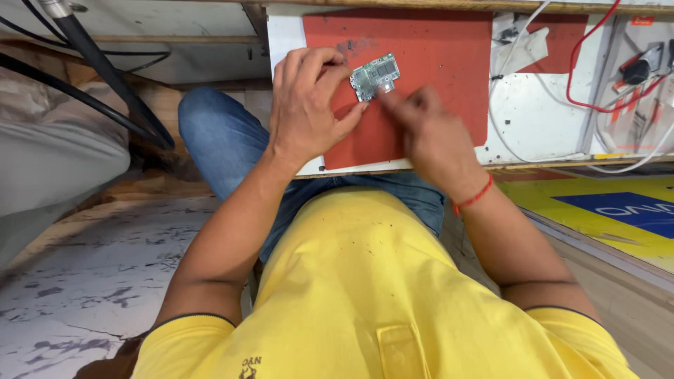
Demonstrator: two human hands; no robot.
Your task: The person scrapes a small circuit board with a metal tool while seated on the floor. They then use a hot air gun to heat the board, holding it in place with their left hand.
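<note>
A small green circuit board (375, 76) lies on a red mat (435, 49) on the white worktop. My left hand (309, 105) rests on the mat and pinches the board's left edge with fingers and thumb. My right hand (425, 126) is blurred, its fingertips touching the board's lower right corner. Whether it holds a tool I cannot tell. A red thread band (472, 198) circles my right wrist.
Red and white wires (586, 70) and small tools (642, 67) lie on the white worktop (540, 119) to the right. Black cables (105, 77) run at the upper left. A yellow and blue panel (618, 210) lies at right. My knee in blue jeans (217, 133) is below the worktop.
</note>
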